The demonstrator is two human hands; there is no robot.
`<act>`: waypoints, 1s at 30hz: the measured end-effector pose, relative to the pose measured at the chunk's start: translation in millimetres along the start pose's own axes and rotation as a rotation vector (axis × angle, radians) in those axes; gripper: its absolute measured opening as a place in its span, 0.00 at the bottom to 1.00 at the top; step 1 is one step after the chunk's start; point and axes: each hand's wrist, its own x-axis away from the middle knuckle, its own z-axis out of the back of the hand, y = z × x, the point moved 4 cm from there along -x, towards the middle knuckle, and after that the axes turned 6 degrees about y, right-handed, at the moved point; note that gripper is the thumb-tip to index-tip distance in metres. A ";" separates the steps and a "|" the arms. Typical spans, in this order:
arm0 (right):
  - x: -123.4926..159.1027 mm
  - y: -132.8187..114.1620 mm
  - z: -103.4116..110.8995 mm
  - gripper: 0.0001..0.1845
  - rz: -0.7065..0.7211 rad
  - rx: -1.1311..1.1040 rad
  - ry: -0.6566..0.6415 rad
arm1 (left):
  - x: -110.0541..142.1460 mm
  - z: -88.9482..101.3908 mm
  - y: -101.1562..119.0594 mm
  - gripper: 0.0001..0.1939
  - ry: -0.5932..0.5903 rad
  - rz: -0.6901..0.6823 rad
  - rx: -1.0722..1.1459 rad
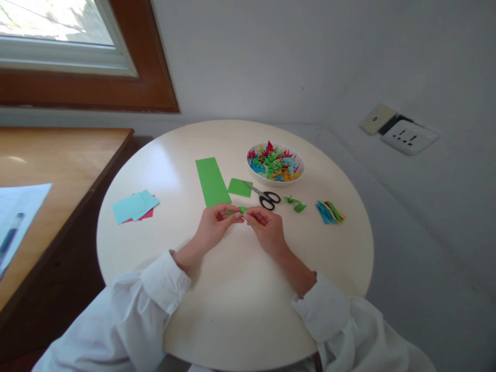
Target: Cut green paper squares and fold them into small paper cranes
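Between my fingertips is a small folded piece of green paper [242, 209], mostly covered by the fingers. My left hand [217, 222] pinches its left side, and my right hand [267, 227] pinches the right side. Just beyond the hands lie a long green paper strip [213, 182] and a smaller green paper square [240, 187]. Scissors [265, 196] with black handles rest with one blade tip at the square's edge. Right of them sit a few small folded green paper pieces [296, 204].
A white bowl [267, 181] full of colourful folded paper stands at the back. Bundled coloured strips [330, 212] lie at the right, light blue and red sheets [135, 205] at the left. Beside the round table [232, 310] is a wooden desk [65, 155] with paper and a pen [11, 235].
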 end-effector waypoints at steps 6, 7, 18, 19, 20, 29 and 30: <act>0.3 1.9 -0.1 0.03 -0.018 -0.026 0.000 | 1.3 0.6 3.1 0.13 -0.007 -0.044 -0.078; 0.4 2.3 -0.2 0.03 -0.022 -0.032 0.000 | 1.4 0.6 3.2 0.13 -0.007 -0.051 -0.090; 2.7 2.9 -4.4 0.02 -0.043 -0.110 0.014 | 2.5 0.3 5.4 0.08 0.004 -0.088 -0.183; 3.1 2.1 -4.8 0.02 -0.045 -0.119 0.013 | 2.6 0.2 5.7 0.07 0.004 -0.088 -0.184; 3.5 1.3 -5.1 0.02 -0.048 -0.127 0.015 | 2.6 -0.1 5.9 0.07 0.003 -0.088 -0.183; 0.7 2.9 -5.3 0.07 -0.100 -0.140 0.041 | 2.6 -2.1 6.6 0.09 -0.006 -0.094 -0.141; 0.3 3.5 -4.8 0.08 -0.107 -0.145 0.047 | 2.8 -2.3 6.8 0.09 -0.008 -0.095 -0.141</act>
